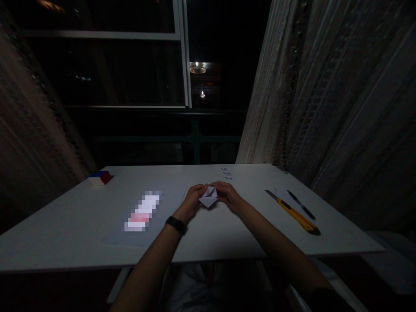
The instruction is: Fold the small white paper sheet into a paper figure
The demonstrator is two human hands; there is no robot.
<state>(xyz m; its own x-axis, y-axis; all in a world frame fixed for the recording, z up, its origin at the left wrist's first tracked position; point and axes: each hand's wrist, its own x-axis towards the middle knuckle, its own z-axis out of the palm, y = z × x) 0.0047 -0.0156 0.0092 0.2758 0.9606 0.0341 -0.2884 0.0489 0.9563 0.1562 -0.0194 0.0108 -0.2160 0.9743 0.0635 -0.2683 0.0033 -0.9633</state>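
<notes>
A small folded piece of white paper (208,197) is held just above the white table (227,234), near its middle. My left hand (191,200) pinches the paper's left side, and a black band sits on that wrist. My right hand (228,195) grips the paper's right side with its fingers curled over the top edge. Both forearms reach in from the bottom of the view.
A yellow utility knife (294,212) and a dark pen (301,205) lie to the right. A flat sheet (169,195) with a blurred-out patch lies to the left. A red and blue block (100,177) sits at the far left corner. Small paper scraps (227,173) lie near the far edge. Curtains hang on both sides.
</notes>
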